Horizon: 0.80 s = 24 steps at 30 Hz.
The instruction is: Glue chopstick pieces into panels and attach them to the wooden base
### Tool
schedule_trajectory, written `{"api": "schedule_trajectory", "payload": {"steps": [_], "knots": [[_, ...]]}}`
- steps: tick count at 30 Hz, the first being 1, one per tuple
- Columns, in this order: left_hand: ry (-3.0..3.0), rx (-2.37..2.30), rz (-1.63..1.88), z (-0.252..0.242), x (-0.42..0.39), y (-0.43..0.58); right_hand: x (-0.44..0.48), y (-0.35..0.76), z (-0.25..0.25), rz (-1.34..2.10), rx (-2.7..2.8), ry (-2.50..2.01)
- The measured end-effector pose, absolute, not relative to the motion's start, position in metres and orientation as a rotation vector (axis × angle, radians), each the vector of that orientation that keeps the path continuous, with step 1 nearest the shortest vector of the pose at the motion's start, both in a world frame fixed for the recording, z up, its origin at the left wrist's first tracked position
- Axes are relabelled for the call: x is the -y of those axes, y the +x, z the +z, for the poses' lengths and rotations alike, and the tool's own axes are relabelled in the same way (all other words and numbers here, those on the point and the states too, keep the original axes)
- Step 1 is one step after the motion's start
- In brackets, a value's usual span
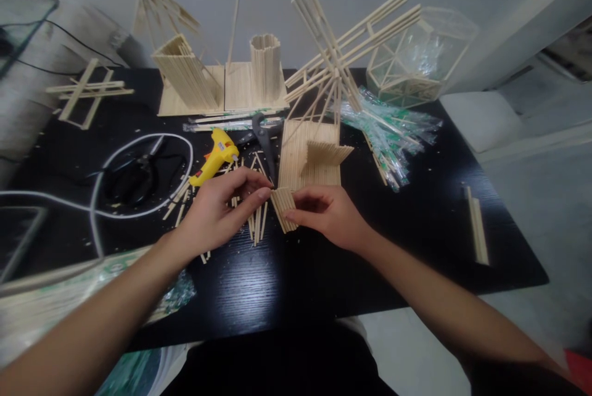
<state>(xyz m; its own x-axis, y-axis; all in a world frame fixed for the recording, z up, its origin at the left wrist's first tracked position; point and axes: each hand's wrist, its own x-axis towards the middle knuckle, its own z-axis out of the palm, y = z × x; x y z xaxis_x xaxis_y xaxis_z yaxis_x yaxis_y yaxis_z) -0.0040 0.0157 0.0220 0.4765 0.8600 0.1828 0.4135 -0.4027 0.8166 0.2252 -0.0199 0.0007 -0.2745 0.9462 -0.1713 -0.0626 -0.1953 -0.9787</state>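
Between my hands is a small panel of wooden sticks [283, 206] laid side by side, tilted above the black table. My right hand [326, 214] pinches its right side between thumb and fingers. At the panel's upper left corner, the thumb and fingertips of my left hand [234, 205] come together; whether a loose stick is between them is too small to make out. Just behind stands a stick-built base [293, 149] with short upright walls. Loose cut sticks [256, 226] lie beneath and beside my left hand. A yellow glue gun [215, 155] rests behind that hand.
Dark-handled cutters [263, 137] lie behind the panel. A white cable [95, 211] loops on the left. Stick-built models [266, 69] and a windmill-like frame [335, 66] stand at the back. Plastic wrappers [388, 131] lie back right, and packaged sticks [50, 303] front left.
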Motion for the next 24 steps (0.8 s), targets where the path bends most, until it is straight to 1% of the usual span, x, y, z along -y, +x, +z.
{"api": "schedule_trajectory", "payload": {"steps": [6, 12, 15, 18, 24], "knots": [[1.955, -1.026, 0.748, 0.0212, -0.0162, -0.0031, 0.0213, 0.2241, -0.0008, 1.612, 1.270, -1.119], [1.826, -1.124, 0.893, 0.0186, -0.0181, -0.0057, 0.0206, 0.2275, -0.0018, 1.768, 1.326, -1.179], [1.845, -1.133, 0.921, 0.0192, -0.0190, -0.0059, 0.0204, 0.2282, -0.0018, 1.791, 1.352, -1.171], [1.996, -1.139, 0.919, 0.0205, -0.0179, -0.0062, 0.0202, 0.2276, -0.0016, 1.670, 1.370, -1.160], [2.341, -0.864, 0.910, 0.0226, -0.0115, -0.0045, 0.0221, 0.2257, 0.0009, 1.164, 1.559, -1.163]]}}
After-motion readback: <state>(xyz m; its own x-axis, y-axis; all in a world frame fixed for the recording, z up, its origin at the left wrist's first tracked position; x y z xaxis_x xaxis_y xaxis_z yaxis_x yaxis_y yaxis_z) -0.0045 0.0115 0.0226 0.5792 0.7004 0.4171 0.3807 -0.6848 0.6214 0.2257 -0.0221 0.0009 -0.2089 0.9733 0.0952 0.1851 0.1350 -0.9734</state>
